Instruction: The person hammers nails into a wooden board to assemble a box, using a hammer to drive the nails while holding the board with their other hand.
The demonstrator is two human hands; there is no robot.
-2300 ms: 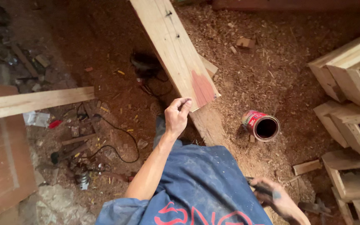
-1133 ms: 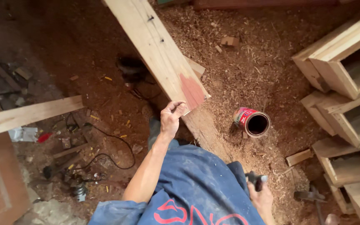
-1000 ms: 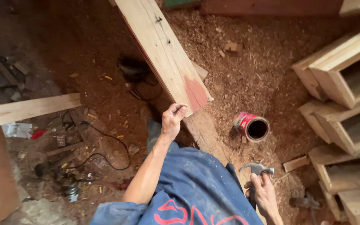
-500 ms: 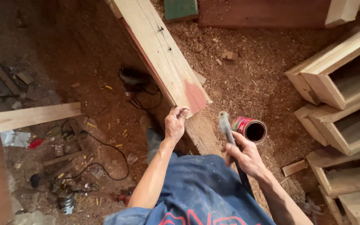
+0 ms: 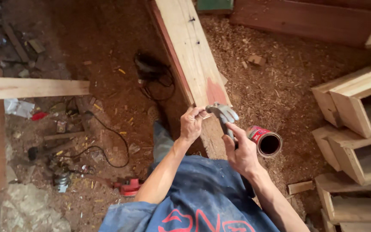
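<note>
two hands [image 5: 192,124], one hammer [image 5: 223,114], one plank [image 5: 194,51]

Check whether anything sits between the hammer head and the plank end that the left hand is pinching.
Nothing visible. The hammer, gripped by the right hand, has its head right at the near end of the plank, beside the left hand. The open can lies off to the right.

Dirt floor [image 5: 108,38] strewn with reddish sawdust and shavings. Pale open wooden boxes [image 5: 357,129] stacked at right. Loose plank [image 5: 31,87] lying at left above scattered scraps and a black cable [image 5: 108,141]. Dark reddish board [image 5: 305,21] along the top edge, possibly furniture. Soft, even light.
</note>
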